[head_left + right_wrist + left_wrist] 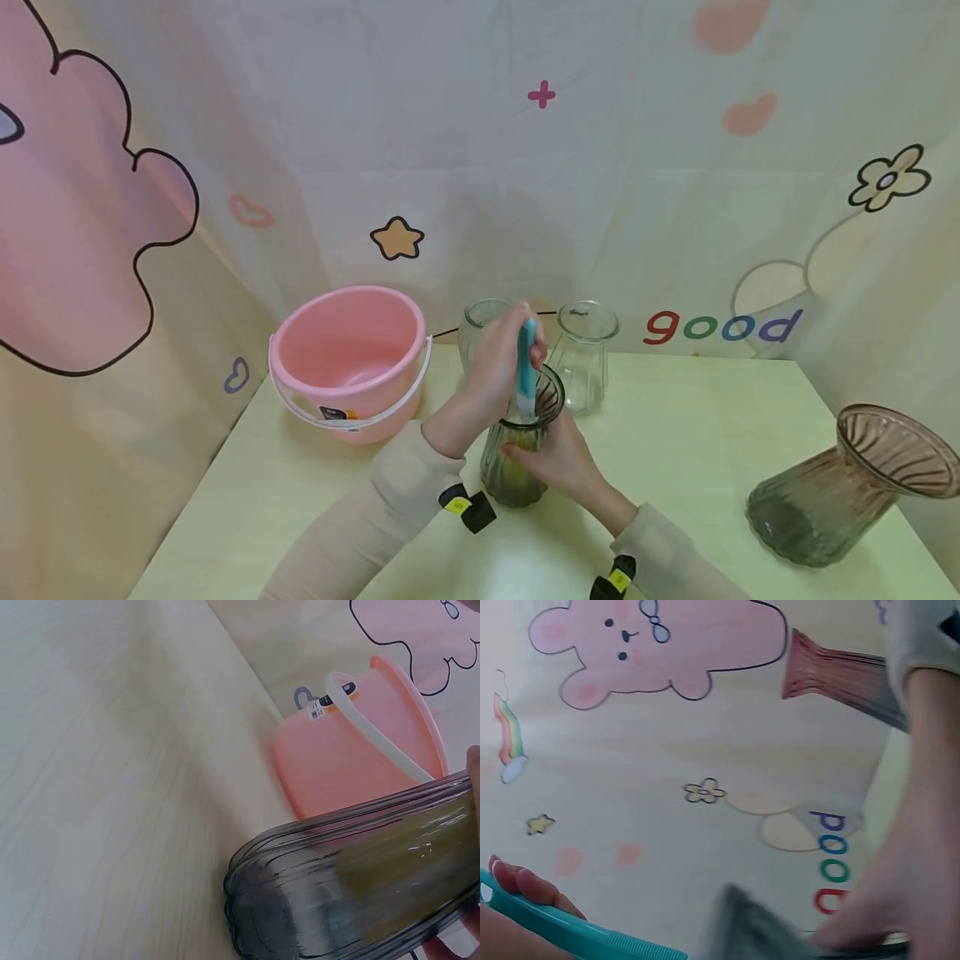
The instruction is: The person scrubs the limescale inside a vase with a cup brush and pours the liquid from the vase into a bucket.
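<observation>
My left hand (487, 371) grips the turquoise handle of a bottle brush (527, 358), which points down into the mouth of a grey ribbed glass vase (513, 483). In the left wrist view, fingers (536, 889) wrap the upper end of the brush handle (600, 935). Around the vase's side, below its flared rim, my right hand (566, 457) holds it upright over the table. Through the glass in the right wrist view, a yellowish mass shows inside the vase (277, 907); the brush head's shape is hidden by ribs and reflections.
A pink bucket (348, 342) with a white handle stands at the left. Behind my hands are two clear glass jars, one on the right (588, 358) and one partly covered (480, 315). A brownish flared vase (817, 500) stands at the table's right side. A printed curtain (465, 167) hangs behind.
</observation>
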Tool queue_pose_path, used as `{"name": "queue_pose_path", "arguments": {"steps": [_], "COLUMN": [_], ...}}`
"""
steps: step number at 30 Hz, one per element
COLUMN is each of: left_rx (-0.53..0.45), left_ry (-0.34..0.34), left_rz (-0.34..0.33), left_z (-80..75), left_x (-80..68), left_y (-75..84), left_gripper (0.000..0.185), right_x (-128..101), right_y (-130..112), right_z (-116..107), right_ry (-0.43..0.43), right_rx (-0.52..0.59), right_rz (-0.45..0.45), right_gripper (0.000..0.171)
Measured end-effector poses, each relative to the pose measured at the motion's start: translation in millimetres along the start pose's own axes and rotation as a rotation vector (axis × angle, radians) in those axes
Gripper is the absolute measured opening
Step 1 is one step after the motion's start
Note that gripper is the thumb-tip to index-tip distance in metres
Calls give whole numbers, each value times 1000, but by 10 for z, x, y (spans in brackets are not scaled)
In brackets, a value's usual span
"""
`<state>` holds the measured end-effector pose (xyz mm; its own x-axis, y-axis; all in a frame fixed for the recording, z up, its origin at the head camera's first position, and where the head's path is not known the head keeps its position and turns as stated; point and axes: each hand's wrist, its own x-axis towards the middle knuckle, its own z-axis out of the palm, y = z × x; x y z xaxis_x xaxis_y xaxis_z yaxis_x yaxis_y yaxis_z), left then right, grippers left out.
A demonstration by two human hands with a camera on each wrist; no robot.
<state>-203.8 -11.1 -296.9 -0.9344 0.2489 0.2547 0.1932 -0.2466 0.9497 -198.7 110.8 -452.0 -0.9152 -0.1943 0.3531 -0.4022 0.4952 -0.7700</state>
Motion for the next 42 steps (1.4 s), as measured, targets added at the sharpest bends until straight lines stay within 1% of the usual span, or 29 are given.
{"name": "queue_pose_path", "arguments": {"steps": [1, 4, 6, 8, 12, 16, 18, 21, 24, 27, 29, 32, 35, 37, 39, 42], "left_rx": [-7, -48, -66, -88, -112, -155, -175, -181, -177, -172, -156, -127, -88, -57, -33, -16], "left_ry": [-8, -32, -39, -46, -41, -7, 11, 17, 20, 32, 47, 66, 74, 69, 63, 50], "left_rz": [23, 62, 68, 68, 77, 87, 97, 115, 124, 90, 36, -64, -126, -139, -135, -144], "left_z": [-9, -42, -67, -80, -83, -100, -113, -125, -131, -127, -123, -125, -136, -142, -147, -164], "left_x": [10, 43, 64, 78, 82, 58, 44, 34, 38, 44, 51, 65, 78, 85, 94, 92], "left_y": [66, 275, 382, 438, 425, 388, 372, 351, 308, 193, 71, -141, -293, -345, -362, -375], "left_gripper": [42, 42, 42, 42, 42, 40, 39, 38, 37, 38, 38, 37, 33, 31, 31, 32], "right_x": [2, -1, -6, -14, -28, -32, -31, -23, -15, -11, -11, -12, -17, -17, -12, 5], "right_y": [-2, -13, -23, -35, -53, -45, -36, -22, -13, -12, -12, -20, -27, -34, -40, -37], "right_z": [6, 26, 39, 50, 62, 66, 63, 56, 50, 50, 53, 58, 62, 63, 57, 53], "right_ry": [4, 16, 23, 31, 43, 52, 61, 77, 88, 92, 92, 84, 78, 76, 78, 60], "right_rx": [-2, -8, -8, -3, -1, -14, -22, -32, -36, -43, -51, -61, -62, -48, -36, -13], "right_rz": [10, 46, 65, 70, 80, 89, 75, 48, 29, 18, 14, 11, -3, -15, -36, -93], "right_gripper": [72, 71, 71, 71, 73, 75, 77, 78, 77, 74, 75, 81, 86, 85, 83, 79]}}
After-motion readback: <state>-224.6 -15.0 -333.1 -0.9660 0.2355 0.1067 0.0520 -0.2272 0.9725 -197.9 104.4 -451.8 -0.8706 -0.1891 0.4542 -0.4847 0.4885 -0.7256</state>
